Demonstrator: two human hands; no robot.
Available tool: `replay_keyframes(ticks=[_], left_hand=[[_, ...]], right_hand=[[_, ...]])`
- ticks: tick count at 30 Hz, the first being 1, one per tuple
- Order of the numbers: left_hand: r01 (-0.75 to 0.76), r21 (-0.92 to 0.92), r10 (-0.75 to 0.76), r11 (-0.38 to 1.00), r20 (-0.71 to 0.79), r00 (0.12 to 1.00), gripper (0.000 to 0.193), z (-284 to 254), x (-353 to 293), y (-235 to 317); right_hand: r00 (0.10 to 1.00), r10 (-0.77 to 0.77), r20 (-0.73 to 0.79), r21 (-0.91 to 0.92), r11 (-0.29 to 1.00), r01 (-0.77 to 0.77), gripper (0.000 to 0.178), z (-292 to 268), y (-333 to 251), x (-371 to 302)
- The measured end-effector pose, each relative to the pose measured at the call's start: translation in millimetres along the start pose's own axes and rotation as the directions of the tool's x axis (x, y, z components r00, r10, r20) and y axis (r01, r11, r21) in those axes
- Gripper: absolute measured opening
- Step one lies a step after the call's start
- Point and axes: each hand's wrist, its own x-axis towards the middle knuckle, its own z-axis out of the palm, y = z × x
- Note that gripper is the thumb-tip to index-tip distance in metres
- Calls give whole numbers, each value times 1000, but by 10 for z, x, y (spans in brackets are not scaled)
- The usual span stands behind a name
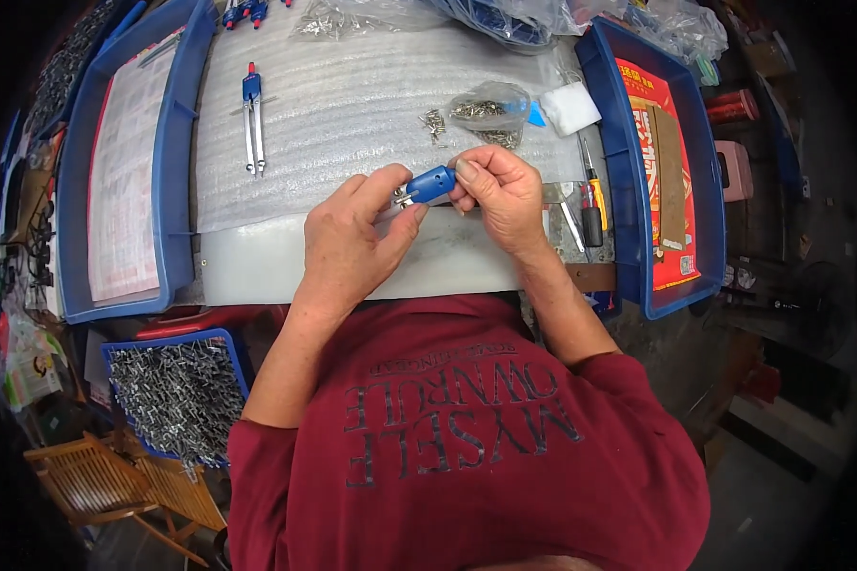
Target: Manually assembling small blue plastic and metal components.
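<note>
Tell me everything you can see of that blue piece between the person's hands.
The blue piece is short and rounded, smooth and plastic-looking, with small dark spots, perhaps holes, on top. Silvery metal parts show at its left end, held by the left hand. It lies slantwise above the worktop, right end farther from the person, within the right hand's fingers.

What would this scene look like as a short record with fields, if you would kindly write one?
Left hand: holds the metal end of a blue-headed drawing compass, partly hidden
Right hand: at that compass's blue end; anything pinched there is hidden
On foam sheet: second compass, red-tipped; loose metal pieces; plastic bag of metal pieces
Beyond right hand: yellow-handled screwdriver
Left blue tray: white printed sheet
Right blue tray: red printed sheet, cardboard strip
Lower left: blue crate heaped with metal parts
</note>
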Motion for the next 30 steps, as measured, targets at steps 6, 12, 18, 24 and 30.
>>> replay_keyframes(ticks=[6,12,18,24,30], left_hand=[[-43,36,41,998,43,998,27,-49,18,-9],[-50,-30,53,998,82,995,27,-96,1,-19],[-98,-24,100,995,93,991,24,-137,15,48],[-121,-1,121,993,111,986,23,-151,7,87],[-102,-3,101,995,122,987,23,-157,16,75]], right_hand=[[996,-61,59,-86,994,66,18,-40,-22,-21],[911,-240,337,-432,820,376,34,-69,-221,34],[831,-285,478,-557,633,538,35,-100,-314,55],[800,-285,528,-527,629,572,33,-148,-337,75],[800,-266,538,-514,649,561,32,-163,-326,104]])
